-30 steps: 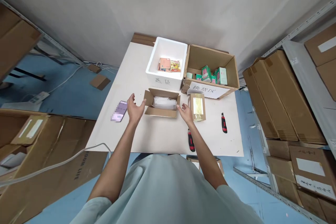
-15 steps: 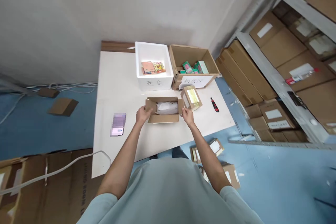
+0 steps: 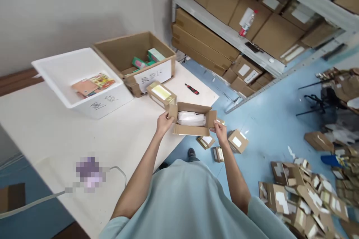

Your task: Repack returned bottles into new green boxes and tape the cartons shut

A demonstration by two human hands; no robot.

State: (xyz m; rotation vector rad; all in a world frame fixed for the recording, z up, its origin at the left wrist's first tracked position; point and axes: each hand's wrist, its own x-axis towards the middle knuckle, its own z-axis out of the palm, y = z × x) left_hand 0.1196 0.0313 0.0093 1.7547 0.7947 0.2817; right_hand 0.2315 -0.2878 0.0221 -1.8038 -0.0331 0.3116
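Both my hands hold an open cardboard box (image 3: 191,130) by its two short end flaps, at the table's right front edge. My left hand (image 3: 164,122) pinches the left flap, and my right hand (image 3: 220,131) grips the right one. White paper or packaging (image 3: 191,118) lies inside the box; its exact kind I cannot make out. Just behind the left flap sits a closed, taped cardboard carton (image 3: 161,95) with a yellowish label. A black and red utility knife (image 3: 192,89) lies farther back on the white table (image 3: 126,134).
At the back left stand a white foam box (image 3: 109,101) with small colourful packs and a large carton (image 3: 134,82) with green boxes. A shelf of cartons (image 3: 213,15) rises behind. Parcels (image 3: 238,141) lie on the floor, with a heap of boxes (image 3: 303,198) at the right.
My view has turned to the right. Both hands have carried the open box from the table's middle to its right front edge, partly over the floor. The closed carton remains on the table.
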